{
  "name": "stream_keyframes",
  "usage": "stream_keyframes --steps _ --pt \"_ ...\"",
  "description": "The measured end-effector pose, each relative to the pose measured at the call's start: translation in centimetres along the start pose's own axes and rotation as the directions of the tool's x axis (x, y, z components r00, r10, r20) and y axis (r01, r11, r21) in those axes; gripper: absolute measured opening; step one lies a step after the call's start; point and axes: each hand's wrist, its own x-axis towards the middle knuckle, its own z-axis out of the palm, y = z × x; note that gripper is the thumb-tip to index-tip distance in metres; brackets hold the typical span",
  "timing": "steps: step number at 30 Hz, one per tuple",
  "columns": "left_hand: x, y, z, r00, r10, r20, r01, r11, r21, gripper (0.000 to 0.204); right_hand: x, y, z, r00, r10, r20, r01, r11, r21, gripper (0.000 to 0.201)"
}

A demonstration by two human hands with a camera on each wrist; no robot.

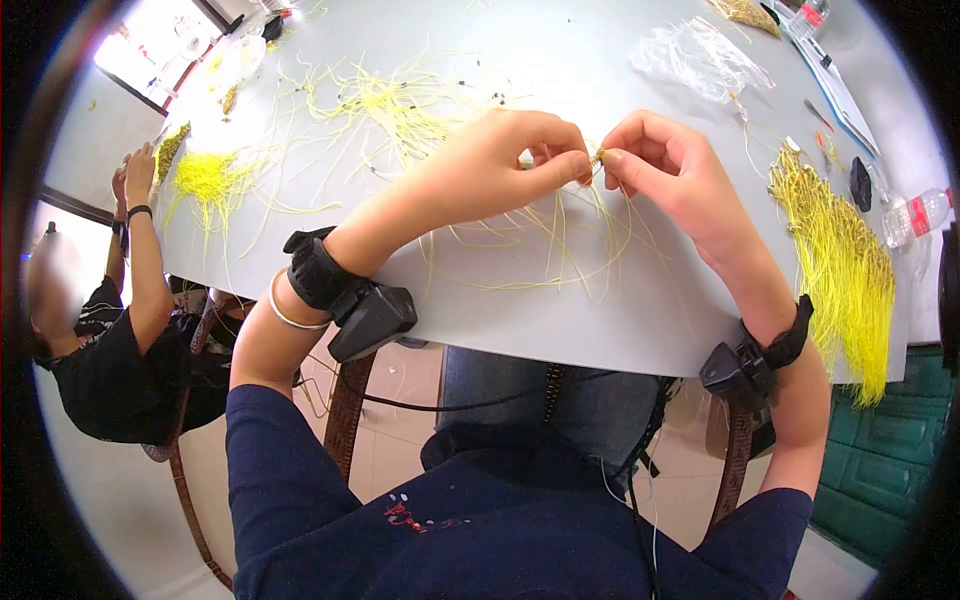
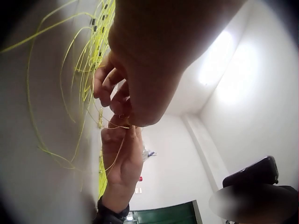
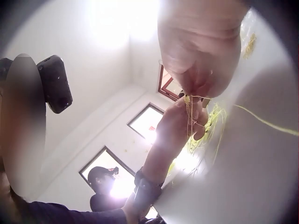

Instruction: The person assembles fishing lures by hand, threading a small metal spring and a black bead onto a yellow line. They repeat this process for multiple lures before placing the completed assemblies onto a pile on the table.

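A thin yellow cord [image 1: 560, 215] is pinched between the fingertips of the left hand [image 1: 500, 160] and the right hand [image 1: 665, 165], which meet above the middle of the grey desk [image 1: 640, 320]. A small brownish-gold tip [image 1: 598, 156] sits right at the pinch point; in the right wrist view it appears as a short ribbed gold piece [image 3: 187, 100] hanging upright. From the fingers, several fine yellow strands droop toward six o'clock and loop loosely across the desk, reaching near its front edge.
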Motion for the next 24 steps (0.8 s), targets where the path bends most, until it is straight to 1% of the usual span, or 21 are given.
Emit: stream_keyframes --steps 1,2,3,5,6,7,9,11,12,14,16,18,20,21,23,24 --pt "0.1 -0.1 0.0 0.995 0.083 -0.058 -0.074 0.987 0.14 0.019 0.1 0.3 0.1 1.0 0.001 -0.001 -0.001 1.0 0.0 0.009" --pt "0.2 -0.1 0.1 0.98 0.172 -0.103 -0.138 0.95 0.28 0.016 0.2 0.7 0.1 1.0 -0.008 -0.02 0.008 1.0 -0.017 0.009" --pt "0.2 -0.1 0.1 0.98 0.172 -0.1 -0.139 0.95 0.279 0.016 0.3 0.9 0.2 0.999 -0.017 -0.038 0.015 0.999 -0.033 0.009" --pt "0.3 0.2 0.2 0.961 0.187 -0.204 -0.141 0.964 0.224 0.013 0.2 0.8 0.4 0.999 -0.005 -0.044 0.004 1.0 -0.028 0.009" --pt "0.2 0.3 0.1 0.961 0.187 -0.203 -0.14 0.965 0.224 0.013 0.1 0.7 0.5 0.999 0.005 -0.048 -0.006 1.0 -0.025 0.009" --pt "0.2 0.4 -0.1 0.965 0.171 -0.201 -0.129 0.97 0.205 0.013 0.1 0.7 0.6 0.999 0.005 -0.048 -0.006 1.0 -0.024 0.009" --pt "0.2 0.3 -0.2 0.968 0.154 -0.199 -0.117 0.976 0.186 0.013 0.1 0.8 0.8 0.997 -0.046 -0.054 0.041 0.995 -0.087 0.008" --pt "0.3 0.1 -0.1 0.965 0.077 -0.251 -0.058 0.995 0.08 0.014 0.0 0.7 0.9 0.997 -0.062 -0.044 0.057 0.992 -0.109 0.008" --pt "0.3 0.1 -0.1 0.965 0.077 -0.251 -0.058 0.995 0.08 0.014 0.0 0.7 1.0 0.996 -0.08 -0.034 0.075 0.988 -0.131 0.008" --pt "0.3 0.0 -0.1 0.973 0.013 -0.232 -0.008 1.0 0.021 0.014 0.0 0.6 1.1 0.995 -0.089 -0.039 0.084 0.988 -0.132 0.008" --pt "0.3 0.1 -0.1 0.975 0.007 -0.222 -0.008 1.0 -0.001 0.013 0.0 0.7 1.2 0.994 -0.1 -0.045 0.093 0.987 -0.132 0.008" --pt "0.4 0.0 0.0 0.978 0.003 -0.21 -0.009 1.0 -0.024 0.013 -0.1 0.7 1.1 0.995 -0.081 -0.058 0.075 0.992 -0.102 0.009" --pt "0.4 -0.4 0.1 0.97 0.006 -0.245 -0.031 0.995 -0.096 0.011 -0.1 0.7 1.1 0.995 -0.071 -0.066 0.064 0.993 -0.1 0.009" --pt "0.3 -0.2 0.0 0.97 0.006 -0.244 -0.03 0.995 -0.095 0.011 -0.1 0.8 1.1 0.995 -0.062 -0.074 0.055 0.994 -0.099 0.009" --pt "0.0 0.5 -0.4 0.97 0.147 -0.192 -0.129 0.986 0.103 0.009 -0.1 0.8 1.1 0.996 -0.057 -0.071 0.05 0.994 -0.094 0.009" --pt "0.0 0.9 -0.4 0.971 0.146 -0.191 -0.128 0.986 0.103 0.009 -0.1 0.8 1.1 0.996 -0.052 -0.069 0.046 0.995 -0.09 0.009"
